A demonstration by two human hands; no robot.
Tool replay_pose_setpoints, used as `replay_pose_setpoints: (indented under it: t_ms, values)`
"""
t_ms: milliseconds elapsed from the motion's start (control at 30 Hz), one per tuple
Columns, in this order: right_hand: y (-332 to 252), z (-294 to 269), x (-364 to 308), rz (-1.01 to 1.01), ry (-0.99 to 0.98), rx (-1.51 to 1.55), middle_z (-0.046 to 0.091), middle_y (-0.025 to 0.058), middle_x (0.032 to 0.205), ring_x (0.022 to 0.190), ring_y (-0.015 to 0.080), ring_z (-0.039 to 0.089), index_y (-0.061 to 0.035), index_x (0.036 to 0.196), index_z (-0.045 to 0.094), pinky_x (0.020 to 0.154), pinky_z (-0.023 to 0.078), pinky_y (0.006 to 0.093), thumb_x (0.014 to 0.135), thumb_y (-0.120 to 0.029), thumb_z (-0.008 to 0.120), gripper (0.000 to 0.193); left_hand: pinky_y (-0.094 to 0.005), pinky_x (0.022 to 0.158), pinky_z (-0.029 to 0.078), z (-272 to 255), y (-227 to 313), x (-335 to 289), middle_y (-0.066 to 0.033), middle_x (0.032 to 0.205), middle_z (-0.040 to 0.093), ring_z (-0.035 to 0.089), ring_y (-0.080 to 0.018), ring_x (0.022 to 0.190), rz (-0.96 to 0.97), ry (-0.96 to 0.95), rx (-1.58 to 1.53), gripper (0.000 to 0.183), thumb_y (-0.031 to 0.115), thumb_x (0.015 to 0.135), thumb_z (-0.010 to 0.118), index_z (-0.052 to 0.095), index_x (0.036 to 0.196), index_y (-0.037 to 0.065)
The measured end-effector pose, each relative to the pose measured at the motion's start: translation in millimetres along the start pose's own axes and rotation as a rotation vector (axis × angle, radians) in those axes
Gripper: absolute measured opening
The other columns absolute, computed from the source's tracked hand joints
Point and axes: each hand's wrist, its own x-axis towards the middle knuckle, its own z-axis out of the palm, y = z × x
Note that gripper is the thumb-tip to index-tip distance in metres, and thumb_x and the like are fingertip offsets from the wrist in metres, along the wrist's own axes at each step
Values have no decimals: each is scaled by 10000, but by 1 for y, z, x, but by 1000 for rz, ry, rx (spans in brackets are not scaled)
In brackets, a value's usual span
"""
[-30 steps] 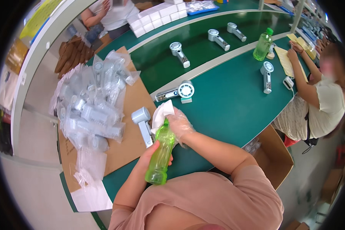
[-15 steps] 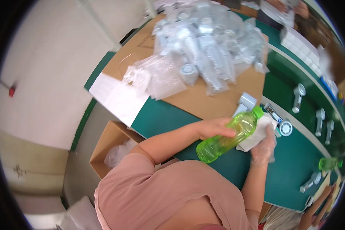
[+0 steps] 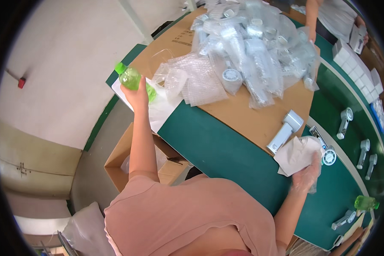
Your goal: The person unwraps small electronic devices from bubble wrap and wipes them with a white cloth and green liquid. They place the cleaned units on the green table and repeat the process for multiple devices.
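My left hand point(image 3: 136, 96) is wrapped round a green plastic bottle point(image 3: 129, 78) with a green cap. It holds the bottle over the white paper point(image 3: 164, 109) at the table's left edge. My right hand point(image 3: 306, 177), in a thin clear glove, grips a white cloth point(image 3: 298, 155) over the green table. Just beyond the cloth a pale handheld fan point(image 3: 286, 131) lies on the cardboard edge. Close by the right fingers are a round fan head point(image 3: 329, 156) and an opened handle piece point(image 3: 318, 136), partly hidden by the cloth.
Several bubble-wrapped fans point(image 3: 251, 51) are heaped on the cardboard sheet point(image 3: 226, 115). An open carton point(image 3: 117, 164) stands below on the left. Further fans point(image 3: 344, 123) lie along the curved track at right, near another green bottle point(image 3: 365, 203). A co-worker point(image 3: 337, 19) stands beside white boxes point(image 3: 354, 70).
My left hand has carried the green bottle away from the cloth, far to the left over the white paper. The right hand keeps the cloth. The fan beyond it is now uncovered.
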Motion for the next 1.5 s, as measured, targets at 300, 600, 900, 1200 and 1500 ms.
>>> replay_pose_setpoints:
  t_ms: [300,600,900,1200,1500]
  values:
    - [9,-13,12,-36,86,54,608,134,1147,1043,282,610,19,1200,526,908,500,415,914,-162,533,338,-393,1019,351,4,94,-61,-168,1230,472,482,-287,1124,288,4,-242,571,91,795,704,403,1262,-42]
    - [1,-1,-2,-2,70,121,578,162,1163,1041,301,608,38,1221,485,897,513,429,940,-157,503,343,-407,834,482,61,203,-263,-202,1203,472,534,-364,1024,644,-1390,-286,725,269,657,821,470,1253,52]
    - [-19,11,-5,-129,155,62,574,125,1198,1091,272,577,4,1263,476,950,471,413,945,-168,505,363,-285,548,473,78,179,-240,-129,826,624,556,-177,587,-404,-1543,-628,300,219,924,507,544,1114,-11]
    - [-29,33,16,-985,-572,-1578,548,155,1203,1098,323,529,-41,1124,598,983,409,421,841,-150,596,303,-241,497,459,76,156,-237,-145,836,649,542,-129,553,-1235,-1681,-751,427,362,1000,320,522,1141,12]
    - [8,56,21,-672,-381,-1722,473,266,1303,1126,424,514,-125,1232,574,954,422,453,736,-330,709,554,-218,521,439,74,159,-236,-74,805,634,545,-92,575,-868,-1903,-514,365,366,967,473,539,1079,24]
